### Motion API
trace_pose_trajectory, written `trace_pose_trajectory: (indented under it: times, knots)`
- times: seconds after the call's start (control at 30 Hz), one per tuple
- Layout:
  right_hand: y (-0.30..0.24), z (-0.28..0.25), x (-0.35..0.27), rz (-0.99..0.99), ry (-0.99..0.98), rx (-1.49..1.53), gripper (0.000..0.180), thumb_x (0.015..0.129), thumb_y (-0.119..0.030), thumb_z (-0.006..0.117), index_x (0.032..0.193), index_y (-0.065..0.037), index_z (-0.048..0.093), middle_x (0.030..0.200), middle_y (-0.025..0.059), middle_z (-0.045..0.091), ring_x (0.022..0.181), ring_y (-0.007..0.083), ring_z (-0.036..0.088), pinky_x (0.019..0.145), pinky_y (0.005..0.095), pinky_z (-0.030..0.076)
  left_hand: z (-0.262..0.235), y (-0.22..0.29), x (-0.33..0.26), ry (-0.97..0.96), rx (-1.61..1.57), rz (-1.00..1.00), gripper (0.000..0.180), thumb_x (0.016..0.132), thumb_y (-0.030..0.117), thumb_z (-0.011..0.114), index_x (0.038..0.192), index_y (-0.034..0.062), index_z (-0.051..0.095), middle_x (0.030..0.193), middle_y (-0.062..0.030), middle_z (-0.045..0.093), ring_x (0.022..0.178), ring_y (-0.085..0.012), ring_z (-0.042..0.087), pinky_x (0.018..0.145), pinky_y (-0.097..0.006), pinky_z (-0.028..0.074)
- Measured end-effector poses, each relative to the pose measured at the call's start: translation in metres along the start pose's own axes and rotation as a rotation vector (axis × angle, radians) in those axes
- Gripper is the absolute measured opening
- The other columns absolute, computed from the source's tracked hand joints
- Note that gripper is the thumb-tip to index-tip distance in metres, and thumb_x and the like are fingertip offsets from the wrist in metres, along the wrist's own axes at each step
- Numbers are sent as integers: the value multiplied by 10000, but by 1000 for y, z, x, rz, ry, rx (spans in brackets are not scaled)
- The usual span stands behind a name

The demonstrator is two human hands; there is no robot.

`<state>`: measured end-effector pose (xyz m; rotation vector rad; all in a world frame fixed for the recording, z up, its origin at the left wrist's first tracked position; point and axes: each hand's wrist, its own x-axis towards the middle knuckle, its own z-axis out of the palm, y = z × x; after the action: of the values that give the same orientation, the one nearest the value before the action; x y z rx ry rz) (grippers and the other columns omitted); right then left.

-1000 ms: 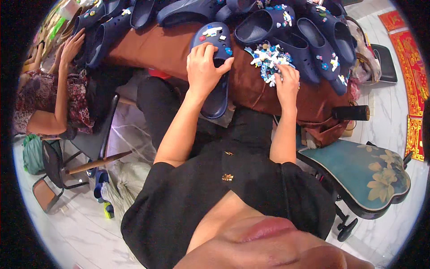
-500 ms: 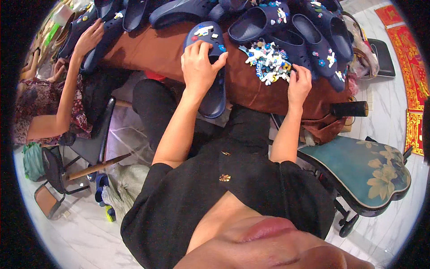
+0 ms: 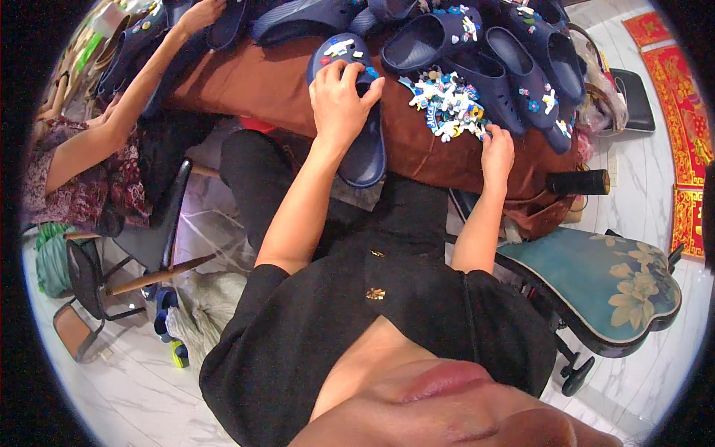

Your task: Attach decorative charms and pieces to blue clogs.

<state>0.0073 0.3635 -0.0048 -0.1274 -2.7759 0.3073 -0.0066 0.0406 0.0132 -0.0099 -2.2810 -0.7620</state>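
Observation:
My left hand (image 3: 341, 108) is closed over the upper part of a navy clog (image 3: 363, 162). White, red and blue charms sit on the clog's toe, and its heel end hangs past the table's near edge. To its right lies a heap of small shoe charms (image 3: 447, 104), mostly white with some blue, yellow and black. At the heap's lower right edge, my right hand (image 3: 497, 155) has its fingertips drawn together. Whatever is between those fingertips is too small to make out.
Several navy clogs (image 3: 436, 39) crowd the far side of the brown-covered table (image 3: 275, 82). A co-worker's arm (image 3: 112, 149) reaches over it from the left. A blue floral chair (image 3: 596, 290) stands at right, beside a dark cylinder (image 3: 579, 182) near the table edge.
My left hand and the clog have shifted slightly right. My right hand has dropped a little at the heap's edge. The co-worker's hand has moved up and right, toward the far clogs.

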Motion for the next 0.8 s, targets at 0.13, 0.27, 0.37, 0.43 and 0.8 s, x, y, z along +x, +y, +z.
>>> trace_pose_trajectory:
  times: [0.13,0.27,0.37,0.43,0.8]
  knots:
    - [4,0,0,26,-24,18,244,867,-87,678,1109,-61,694,1070,185,644,1024,375,609,889,466,487,-1,0,-1,11,-13,-5,384,824,388,755,1038,73,706,1125,-125,663,1104,-326,588,936,-469,452]
    - [8,-1,-3,19,-61,63,323,837,-47,689,1160,-51,670,1072,196,635,1024,383,609,887,463,486,-2,-1,-1,1,-27,-6,370,827,387,751,1025,77,709,1120,-121,664,1102,-322,587,937,-465,452]
    - [9,-1,-5,9,-88,97,387,807,-19,698,1190,-47,655,1047,193,625,1002,382,608,886,457,485,-2,0,-2,11,-26,5,363,830,386,749,1018,78,710,1120,-123,665,1100,-323,589,935,-466,454]
    - [9,-1,-5,4,-92,119,419,790,-7,703,1203,-46,649,1033,188,619,990,381,608,886,454,484,-2,0,-2,17,-26,11,360,830,384,748,1016,78,710,1121,-125,665,1099,-323,590,933,-467,455]
    - [2,-1,-2,-10,119,223,245,820,-49,705,1054,-6,646,1012,207,616,955,413,612,854,455,487,-2,-1,-3,28,-9,27,355,825,369,752,1018,74,712,1115,-131,670,1094,-323,599,932,-465,462]
